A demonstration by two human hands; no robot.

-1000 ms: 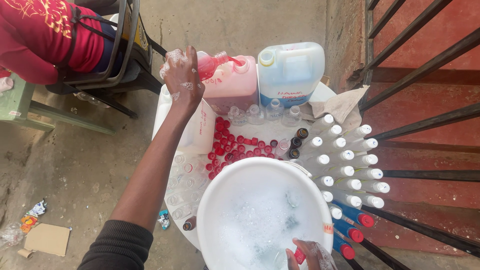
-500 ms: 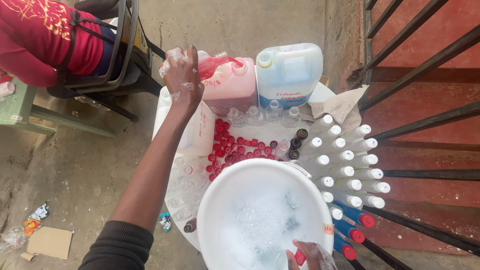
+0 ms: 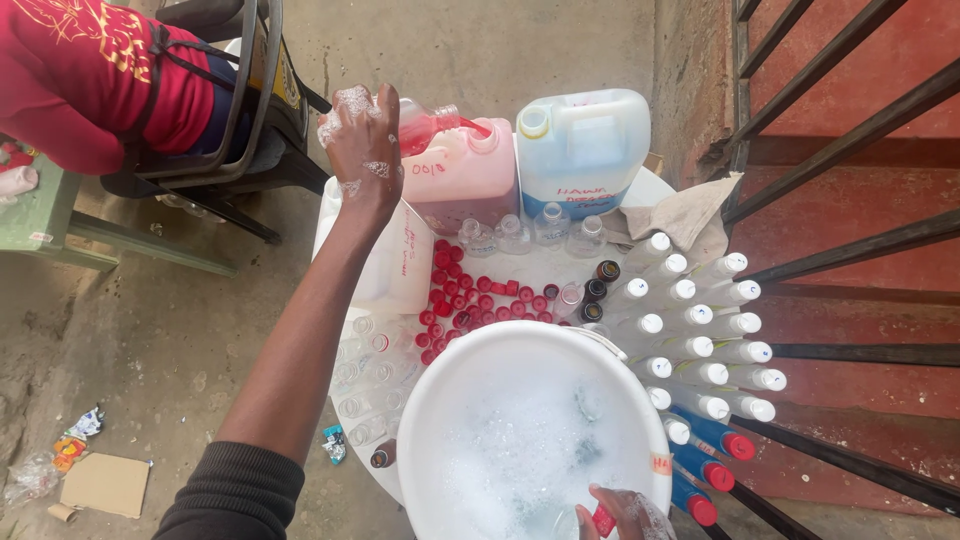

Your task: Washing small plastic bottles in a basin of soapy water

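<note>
Soap coats the left hand point(image 3: 362, 140), fingers closed around a small bottle point(image 3: 428, 128) of red liquid tipped over the pink jug point(image 3: 462, 172); it could slip. Right hand point(image 3: 622, 512) grips a red-capped bottle point(image 3: 601, 520) in the white basin point(image 3: 440, 400).

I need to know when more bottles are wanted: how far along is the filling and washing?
Done: rows of white-capped bottles lie filled.

In hand: the left hand tips a small bottle of red liquid over the pink jerrycan; the right hand is at the soapy basin.

Left: empty clear bottles and loose red caps remain.
</note>
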